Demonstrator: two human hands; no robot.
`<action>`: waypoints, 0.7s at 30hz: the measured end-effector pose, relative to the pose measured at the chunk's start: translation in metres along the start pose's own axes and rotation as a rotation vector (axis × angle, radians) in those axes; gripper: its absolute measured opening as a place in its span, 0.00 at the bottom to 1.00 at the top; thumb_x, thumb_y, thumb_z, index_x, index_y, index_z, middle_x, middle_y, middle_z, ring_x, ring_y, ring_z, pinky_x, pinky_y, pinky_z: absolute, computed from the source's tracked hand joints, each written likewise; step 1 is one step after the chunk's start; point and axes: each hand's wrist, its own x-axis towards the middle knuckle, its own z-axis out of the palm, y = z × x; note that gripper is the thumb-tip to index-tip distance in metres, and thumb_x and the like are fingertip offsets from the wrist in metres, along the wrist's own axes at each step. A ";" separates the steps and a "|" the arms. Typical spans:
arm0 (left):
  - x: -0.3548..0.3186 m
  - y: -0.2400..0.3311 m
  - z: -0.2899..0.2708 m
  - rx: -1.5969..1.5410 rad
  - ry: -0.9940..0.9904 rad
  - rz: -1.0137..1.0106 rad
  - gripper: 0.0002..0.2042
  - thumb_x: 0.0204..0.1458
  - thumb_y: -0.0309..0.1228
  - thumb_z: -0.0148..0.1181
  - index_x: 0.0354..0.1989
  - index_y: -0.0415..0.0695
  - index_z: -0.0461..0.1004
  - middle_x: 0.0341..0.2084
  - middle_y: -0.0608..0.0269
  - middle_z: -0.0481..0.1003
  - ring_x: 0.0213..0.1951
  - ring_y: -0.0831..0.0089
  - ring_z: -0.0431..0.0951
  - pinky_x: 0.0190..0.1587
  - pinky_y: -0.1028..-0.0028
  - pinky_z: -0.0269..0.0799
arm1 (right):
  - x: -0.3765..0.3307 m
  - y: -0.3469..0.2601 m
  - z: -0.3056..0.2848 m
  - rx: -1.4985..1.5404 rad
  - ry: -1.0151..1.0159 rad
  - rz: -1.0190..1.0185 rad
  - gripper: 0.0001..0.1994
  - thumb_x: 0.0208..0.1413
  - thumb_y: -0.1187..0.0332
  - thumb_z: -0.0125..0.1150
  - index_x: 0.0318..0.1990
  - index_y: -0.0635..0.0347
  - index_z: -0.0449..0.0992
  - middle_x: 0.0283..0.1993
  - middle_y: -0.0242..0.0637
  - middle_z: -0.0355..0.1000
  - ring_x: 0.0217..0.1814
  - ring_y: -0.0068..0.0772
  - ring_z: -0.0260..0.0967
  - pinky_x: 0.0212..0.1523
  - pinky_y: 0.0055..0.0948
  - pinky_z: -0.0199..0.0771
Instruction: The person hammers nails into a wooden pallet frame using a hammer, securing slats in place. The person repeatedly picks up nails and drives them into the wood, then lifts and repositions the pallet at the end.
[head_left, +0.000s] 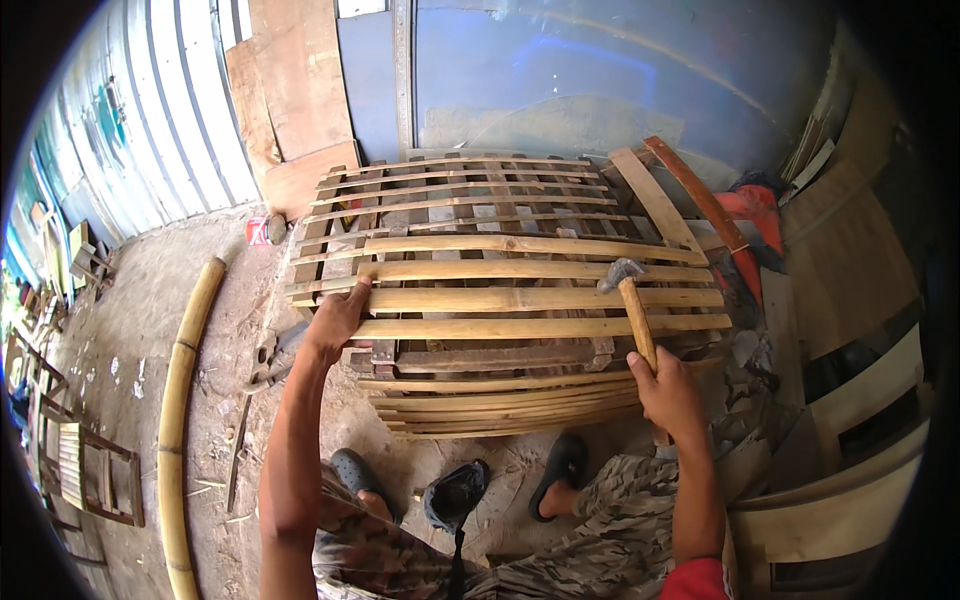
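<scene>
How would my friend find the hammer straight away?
Find the big slatted rack in the middle. Over its right part, the person's right grip holds the hammer. Unlike the long pale slats nearby, it has a grey metal head.

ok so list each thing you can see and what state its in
left hand: at the pale slats' left ends, grip unclear
right hand: closed around the hammer's handle
hammer: held, head over the slats; contact unclear
pale slats: laid side by side, gaps between
bamboo pole: lying on the ground
dark clogs: worn
</scene>
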 end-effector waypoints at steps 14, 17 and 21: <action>0.005 -0.004 0.011 -0.585 -0.307 -0.166 0.24 0.66 0.51 0.48 0.57 0.42 0.70 0.40 0.60 0.78 0.31 0.75 0.79 0.23 0.79 0.74 | 0.031 0.099 0.074 0.349 0.443 0.036 0.24 0.61 0.47 0.64 0.30 0.64 0.71 0.25 0.38 0.71 0.27 0.31 0.71 0.29 0.37 0.71; -0.003 0.011 0.023 -0.817 -0.264 -0.199 0.23 0.67 0.47 0.47 0.59 0.41 0.69 0.47 0.56 0.78 0.41 0.69 0.81 0.37 0.71 0.80 | 0.035 0.123 0.097 0.634 0.574 -0.002 0.21 0.60 0.53 0.68 0.36 0.64 0.70 0.28 0.32 0.70 0.27 0.25 0.69 0.28 0.28 0.72; 0.013 -0.021 0.013 -0.797 -0.325 -0.157 0.27 0.68 0.48 0.42 0.65 0.38 0.63 0.55 0.47 0.74 0.51 0.59 0.80 0.50 0.64 0.81 | 0.039 0.125 0.111 0.765 0.578 -0.032 0.20 0.61 0.56 0.67 0.41 0.65 0.68 0.30 0.31 0.68 0.28 0.24 0.68 0.31 0.26 0.74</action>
